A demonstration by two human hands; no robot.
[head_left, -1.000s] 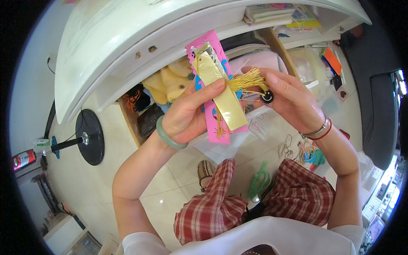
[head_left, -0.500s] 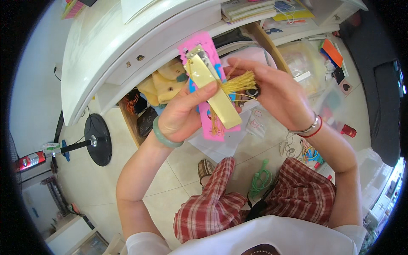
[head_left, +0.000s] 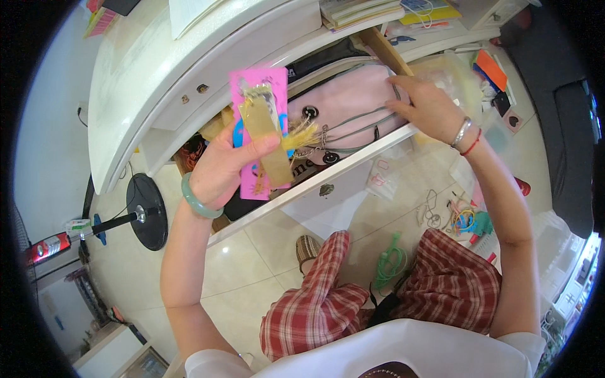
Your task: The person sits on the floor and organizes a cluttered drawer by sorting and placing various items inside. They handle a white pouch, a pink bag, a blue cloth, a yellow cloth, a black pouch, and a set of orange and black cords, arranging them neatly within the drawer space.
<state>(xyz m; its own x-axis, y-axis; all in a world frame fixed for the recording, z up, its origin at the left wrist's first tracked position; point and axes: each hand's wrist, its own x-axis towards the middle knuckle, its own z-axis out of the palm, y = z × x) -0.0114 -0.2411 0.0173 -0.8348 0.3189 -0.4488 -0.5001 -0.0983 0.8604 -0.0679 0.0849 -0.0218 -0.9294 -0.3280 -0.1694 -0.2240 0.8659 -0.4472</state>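
Pink card (head_left: 252, 94) and a gold strip with a yellow tassel (head_left: 268, 142) sit pinched in the left hand (head_left: 220, 170), fingers closed around them above the open drawer (head_left: 328, 179). The right hand (head_left: 425, 107) lies open-fingered, flat on the pale pink bag (head_left: 346, 104) inside that drawer.

One pink card (head_left: 259, 126), one gold bookmark (head_left: 268, 142), one pink bag (head_left: 350, 104), two hands, one green bangle (head_left: 198, 201)
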